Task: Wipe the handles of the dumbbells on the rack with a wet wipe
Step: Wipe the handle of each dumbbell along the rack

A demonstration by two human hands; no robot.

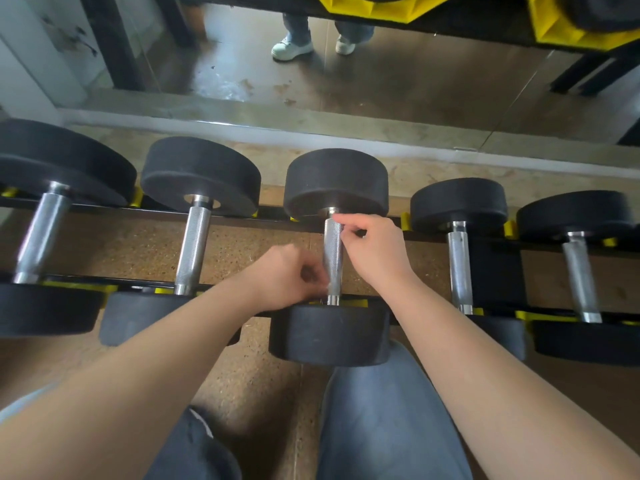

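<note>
Closest to the lens, two bare forearms (485,375) reaching forward over knees in blue jeans (381,417). Just beyond the knees, the middle dumbbell (330,336), black-ended, lying across a low black rack (242,216), its knurled silver handle (332,259) pointing away from the viewer. Left of that handle, at its near end, the left hand (287,275), fingers curled, fingertips gripping the metal; a pale sliver at the fingertips, too small to tell whether wipe or glare. Right of the handle, at its far end, the right hand (375,249), thumb and forefinger pinching the bar just under the far weight. Held in the rack, five dumbbells side by side: two larger ones (199,174) left of the middle dumbbell, two smaller ones (459,206) right of it, seated in yellow cradles (509,228). Beyond the middle dumbbell, a wall mirror (381,84) reflecting brown floor and a pair of white shoes (292,50).
</note>
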